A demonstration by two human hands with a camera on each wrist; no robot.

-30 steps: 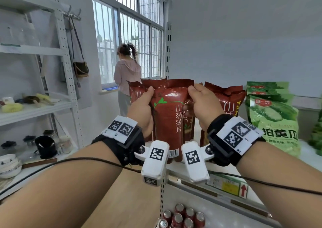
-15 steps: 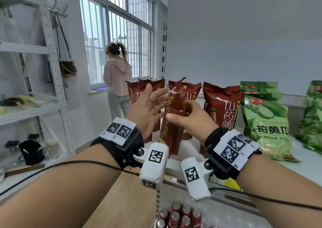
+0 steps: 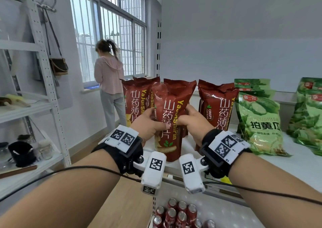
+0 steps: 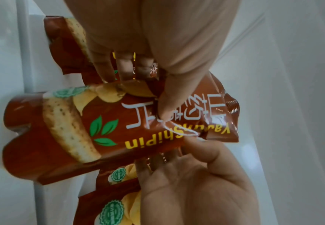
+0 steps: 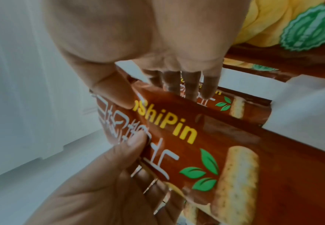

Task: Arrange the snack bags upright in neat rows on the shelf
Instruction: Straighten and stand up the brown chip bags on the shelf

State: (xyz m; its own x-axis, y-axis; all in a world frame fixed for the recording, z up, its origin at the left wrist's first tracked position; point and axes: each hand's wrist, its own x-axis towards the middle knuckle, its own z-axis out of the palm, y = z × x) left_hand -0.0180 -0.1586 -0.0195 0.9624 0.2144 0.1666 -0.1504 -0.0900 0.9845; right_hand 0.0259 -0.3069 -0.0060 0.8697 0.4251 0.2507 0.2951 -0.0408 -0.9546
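- Left hand (image 3: 151,124): fingers wrap behind the front red snack bag (image 3: 169,121), thumb pressed on its printed face.
- Right hand (image 3: 191,121): grips the same bag's right edge, thumb in front, fingers behind.
- The bag stands upright at the near edge of the white shelf (image 3: 296,161).
- More red bags (image 3: 217,105) stand behind and right of it; green bags (image 3: 259,121) farther right.
- Red cans (image 3: 176,215) sit on a lower level.

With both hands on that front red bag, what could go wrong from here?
The red bag stands near the shelf's front edge; released off balance, it could tip forward and fall. Both hands squeeze its middle, which may crush the chips. Pushing it back may topple the red bags behind.
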